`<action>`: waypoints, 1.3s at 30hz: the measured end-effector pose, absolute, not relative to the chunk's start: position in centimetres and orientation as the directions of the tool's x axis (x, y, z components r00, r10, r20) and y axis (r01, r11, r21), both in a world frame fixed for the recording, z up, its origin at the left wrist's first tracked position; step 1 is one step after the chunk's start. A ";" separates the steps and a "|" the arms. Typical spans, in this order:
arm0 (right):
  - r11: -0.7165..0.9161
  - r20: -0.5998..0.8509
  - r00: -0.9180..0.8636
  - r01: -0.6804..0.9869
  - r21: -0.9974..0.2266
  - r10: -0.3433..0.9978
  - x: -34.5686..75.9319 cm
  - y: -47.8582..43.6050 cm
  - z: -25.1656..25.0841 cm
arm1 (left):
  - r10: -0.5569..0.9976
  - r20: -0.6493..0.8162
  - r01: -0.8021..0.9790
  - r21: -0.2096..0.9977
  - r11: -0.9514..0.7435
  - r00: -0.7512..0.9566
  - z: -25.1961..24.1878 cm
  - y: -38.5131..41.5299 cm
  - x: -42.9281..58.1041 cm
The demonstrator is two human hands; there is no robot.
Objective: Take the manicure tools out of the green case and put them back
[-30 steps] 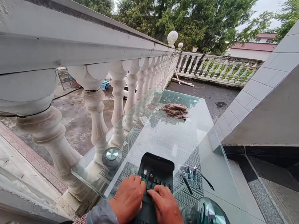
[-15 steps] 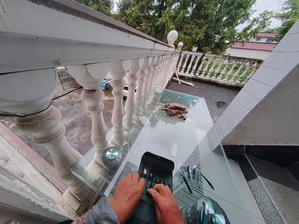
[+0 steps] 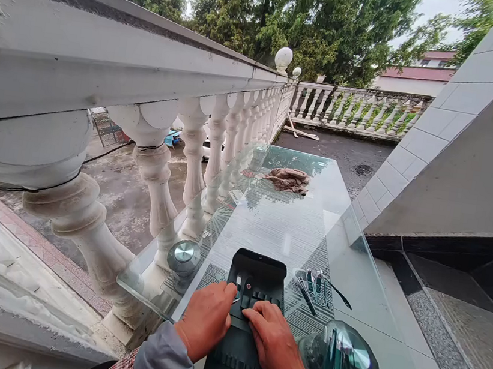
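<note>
An unfolded black manicure case (image 3: pixel 259 264) lies on the glass table, with elastic loops and a snap strap across its inside. My left hand (image 3: pixel 206 317) is closed over the case's left side. From its fingers sticks the pale metal tip of a small tool (image 3: pixel 235 300); the rest of it is hidden. My right hand (image 3: pixel 273 345) rests on the case's right side, its thumb and fingers pinching at the loop band. To the right lie nail clippers (image 3: pixel 317 283) with other small tools. Several slim dark-handled tools (image 3: pixel 343 366) are spread nearer me.
The glass tabletop (image 3: pixel 285 232) has round metal-capped supports (image 3: pixel 185 255) under it. A crumpled brown cloth (image 3: pixel 290 180) lies at its far end. A white balustrade (image 3: pixel 195 159) runs along the left, and a tiled sloping wall (image 3: pixel 445 126) rises at the right.
My left hand has drawn back slightly toward me and turned, and a metal tool tip now shows at its fingers. My right hand stays nearly in place.
</note>
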State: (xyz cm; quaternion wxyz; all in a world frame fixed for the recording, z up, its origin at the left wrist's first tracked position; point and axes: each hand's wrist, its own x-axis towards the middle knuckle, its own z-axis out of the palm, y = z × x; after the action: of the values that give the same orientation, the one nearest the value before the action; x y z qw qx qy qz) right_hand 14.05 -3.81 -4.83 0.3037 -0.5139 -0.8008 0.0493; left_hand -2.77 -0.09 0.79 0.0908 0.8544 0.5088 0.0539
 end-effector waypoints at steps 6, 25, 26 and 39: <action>0.495 0.446 -0.284 0.724 -0.481 0.849 13.2 -5.0 -3.7 | 0.881 0.149 0.654 0.617 -0.438 0.450 1.4 -0.4 -2.3; -0.217 0.059 0.326 0.743 -0.634 0.944 21.7 -2.6 -2.1 | 0.843 0.043 0.517 0.773 -0.368 0.536 2.1 -0.9 -1.4; -0.248 0.046 0.331 0.785 -0.567 0.943 22.4 -2.2 -2.6 | 0.820 0.028 0.560 0.717 -0.415 0.571 1.9 -0.9 -1.3; -0.167 0.274 0.254 0.938 -0.304 0.928 21.8 -1.5 -3.9 | 0.915 -0.035 0.877 0.303 -0.373 0.402 1.1 0.7 -2.1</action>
State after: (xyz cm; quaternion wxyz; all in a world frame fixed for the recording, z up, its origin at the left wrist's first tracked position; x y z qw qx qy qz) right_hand 21.83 -1.54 -3.89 0.2089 -0.7637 -0.6108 -0.0126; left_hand -2.13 0.72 1.05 0.1380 0.8257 0.5426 0.0693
